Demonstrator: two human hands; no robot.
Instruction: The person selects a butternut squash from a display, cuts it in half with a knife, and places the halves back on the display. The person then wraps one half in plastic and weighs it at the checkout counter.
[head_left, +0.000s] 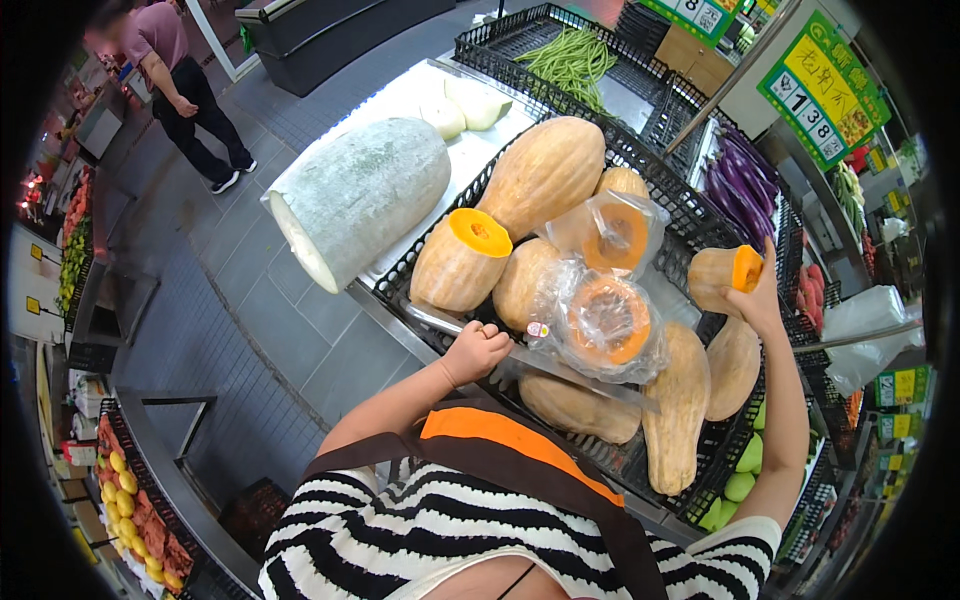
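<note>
My left hand (478, 351) is closed on the handle of a long knife, whose metal blade (577, 379) reaches to the right over the pumpkins. In my right hand (759, 304) is a cut pumpkin piece (712, 279), its orange face towards the right, above the crate's right part. A pumpkin with a cut orange top (457, 266) stands upright beyond my left hand. Two cut pumpkins in clear plastic, a nearer one (609, 321) and a farther one (616, 234), lie between my hands. Whole long pumpkins (679, 420) lie nearer my body.
A black plastic crate (405, 274) holds the pumpkins. Left of it lies a large cut winter melon (367, 195). Green beans (574, 64) and eggplants (739, 184) are beyond. A price sign (825, 90) hangs from a metal pole at upper right. A person (180, 90) stands at upper left.
</note>
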